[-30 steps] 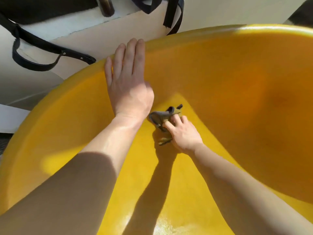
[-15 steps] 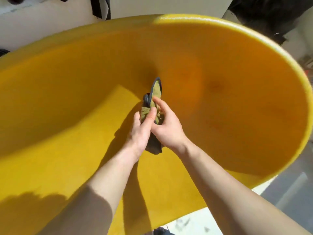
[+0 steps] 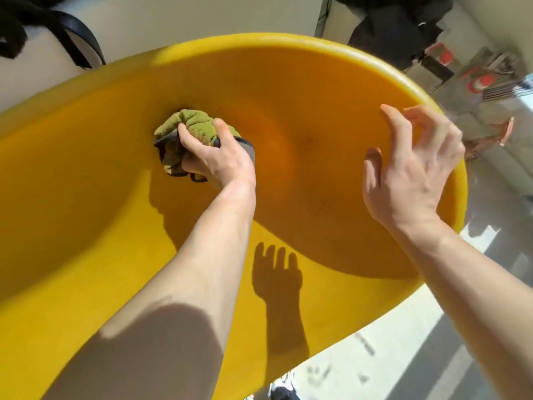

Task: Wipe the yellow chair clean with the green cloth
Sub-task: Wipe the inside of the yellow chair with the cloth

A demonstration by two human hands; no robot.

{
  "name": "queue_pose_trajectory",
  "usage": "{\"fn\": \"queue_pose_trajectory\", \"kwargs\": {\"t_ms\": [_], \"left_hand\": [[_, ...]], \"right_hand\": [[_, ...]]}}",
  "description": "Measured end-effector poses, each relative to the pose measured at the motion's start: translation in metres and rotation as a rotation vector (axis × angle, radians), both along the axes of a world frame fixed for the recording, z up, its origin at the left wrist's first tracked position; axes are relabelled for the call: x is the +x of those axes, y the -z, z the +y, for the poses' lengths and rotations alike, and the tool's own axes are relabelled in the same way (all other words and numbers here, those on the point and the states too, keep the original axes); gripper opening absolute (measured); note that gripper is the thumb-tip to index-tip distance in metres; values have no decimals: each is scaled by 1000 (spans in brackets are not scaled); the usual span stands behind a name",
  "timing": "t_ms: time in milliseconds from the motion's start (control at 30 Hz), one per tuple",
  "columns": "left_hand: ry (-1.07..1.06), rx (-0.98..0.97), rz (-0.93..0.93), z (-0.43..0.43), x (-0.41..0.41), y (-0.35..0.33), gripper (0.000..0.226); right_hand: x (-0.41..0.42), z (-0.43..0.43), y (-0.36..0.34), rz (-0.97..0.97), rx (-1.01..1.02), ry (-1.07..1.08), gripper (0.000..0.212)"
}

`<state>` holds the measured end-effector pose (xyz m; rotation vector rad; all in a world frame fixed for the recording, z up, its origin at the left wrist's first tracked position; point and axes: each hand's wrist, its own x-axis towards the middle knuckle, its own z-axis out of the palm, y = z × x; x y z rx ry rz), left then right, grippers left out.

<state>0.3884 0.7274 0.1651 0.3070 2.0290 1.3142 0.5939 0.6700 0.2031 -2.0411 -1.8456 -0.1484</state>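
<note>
Since half a second ago your hands split: left hand (image 3: 215, 157) now has the green cloth (image 3: 193, 127) alone, right hand (image 3: 409, 171) moved off to the rim. Head view: left clenched around the bunched cloth, pressed on the inner back of the yellow chair (image 3: 331, 90). Right is released, fingers spread, at the rim. Cloth is soft and light; keep it balled. Shell looks rigid, slick; brace at the rim.

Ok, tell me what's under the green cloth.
The green cloth, bunched in the left hand, presses on the yellow chair shell's inner curve. The patch beneath it is covered, so any dirt there is hidden.
</note>
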Motion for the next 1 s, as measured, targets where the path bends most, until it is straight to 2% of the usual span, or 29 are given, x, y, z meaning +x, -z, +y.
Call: {"fn": "queue_pose_trajectory", "kwargs": {"t_ms": [133, 233, 300, 367, 433, 467, 500, 633, 700, 767, 833, 933, 1000], "left_hand": [[370, -97, 199, -4, 40, 26, 54], [712, -322, 486, -19, 54, 45, 56], [964, -439, 604, -34, 59, 58, 62], [1277, -513, 611, -48, 62, 65, 66], [1489, -553, 522, -56, 62, 66, 66], [1490, -545, 486, -56, 60, 61, 63], [1391, -493, 455, -52, 58, 53, 59], [623, -13, 329, -8, 57, 17, 53], [505, 56, 325, 3, 67, 10, 57], [678, -65, 361, -6, 86, 13, 57], [980, -218, 504, -28, 104, 29, 61], [1428, -299, 758, -68, 109, 60, 70], [1739, -379, 851, -103, 96, 79, 71]], "right_hand": [[34, -7, 2, -71, -60, 164, 82], [46, -17, 11, -47, -129, 255, 77], [46, -18, 15, 34, -113, 293, 68], [44, -14, 18, 79, -90, 350, 64], [40, -13, 18, 70, -90, 380, 63], [39, -13, 18, 66, -93, 389, 63], [38, -13, 18, 71, -96, 393, 63], [38, -13, 16, 106, -107, 400, 63], [38, -13, 16, 94, -120, 400, 65], [38, -13, 16, 87, -122, 403, 66], [37, -13, 16, 77, -119, 402, 67], [38, -14, 15, 54, -132, 394, 69], [38, -13, 14, 50, -140, 391, 70]]}}
